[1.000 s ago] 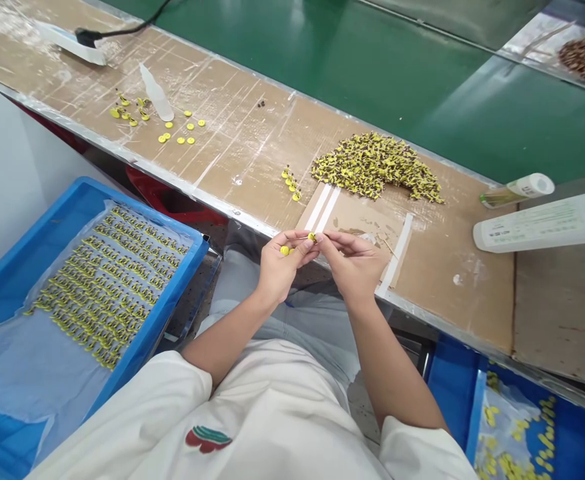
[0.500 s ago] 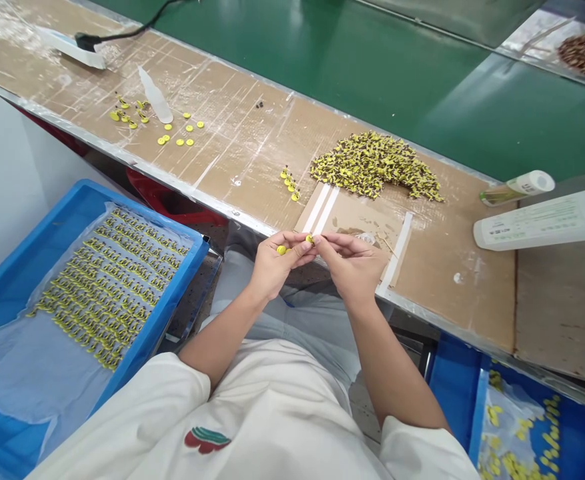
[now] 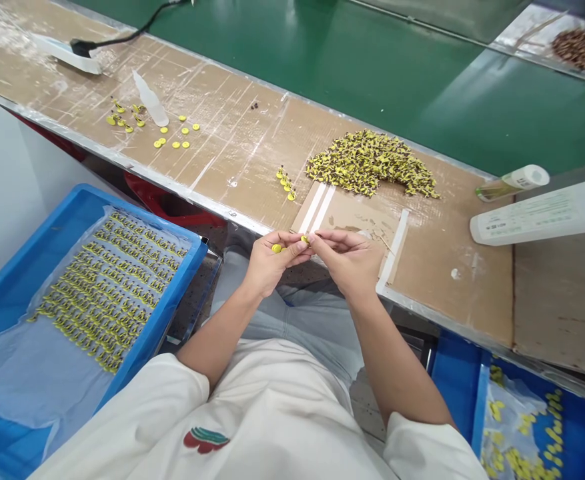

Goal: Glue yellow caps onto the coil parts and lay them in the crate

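My left hand (image 3: pixel 268 262) is closed with a yellow disc (image 3: pixel 277 248) tucked in its fingers. Its thumb and index finger pinch a second small yellow piece (image 3: pixel 305 239). The fingertips of my right hand (image 3: pixel 351 261) close on that same piece from the other side, and its details are too small to make out. Both hands meet over the table's front edge. Beyond them is a large heap of small yellow and dark brown pieces (image 3: pixel 367 160). A short row of yellow discs with dark tops (image 3: pixel 286 182) stands left of the heap.
A blue tray (image 3: pixel 169 280) at left holds rows of assembled pieces on a sheet. Loose yellow discs (image 3: pixel 176 145) and a white dropper bottle (image 3: pixel 151 100) lie at upper left. At right are a large bottle (image 3: pixel 537 217), a toothpick container (image 3: pixel 512 183) and another blue bin (image 3: pixel 478 400).
Both hands stay together at the piece, with only slight finger movement. The whole view has shifted a little.
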Motion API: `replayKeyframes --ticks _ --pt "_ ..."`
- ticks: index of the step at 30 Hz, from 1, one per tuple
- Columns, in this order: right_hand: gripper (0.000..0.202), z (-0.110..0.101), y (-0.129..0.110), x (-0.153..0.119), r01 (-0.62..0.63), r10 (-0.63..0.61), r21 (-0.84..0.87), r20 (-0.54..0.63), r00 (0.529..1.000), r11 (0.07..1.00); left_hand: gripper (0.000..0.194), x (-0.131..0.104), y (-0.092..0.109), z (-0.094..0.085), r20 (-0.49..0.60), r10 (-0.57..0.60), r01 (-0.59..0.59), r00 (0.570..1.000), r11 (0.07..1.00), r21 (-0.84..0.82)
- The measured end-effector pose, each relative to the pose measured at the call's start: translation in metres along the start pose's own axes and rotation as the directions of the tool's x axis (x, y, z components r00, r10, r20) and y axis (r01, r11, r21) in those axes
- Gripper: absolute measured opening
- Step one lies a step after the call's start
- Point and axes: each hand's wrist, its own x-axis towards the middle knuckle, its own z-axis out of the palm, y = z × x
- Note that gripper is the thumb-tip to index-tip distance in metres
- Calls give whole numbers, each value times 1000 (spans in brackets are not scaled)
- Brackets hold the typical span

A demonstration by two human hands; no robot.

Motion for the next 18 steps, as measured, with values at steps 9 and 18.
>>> replayKeyframes --ticks 9,18 --pt "26 -3 5 1 29 -29 -3 -24 999 1000 34 -1 0 6 -20 8 -8 1000 1000 15" --pt "26 5 1 2 83 -83 -73 -5 997 994 32 -1 0 -1 -59 36 -37 998 999 -21"
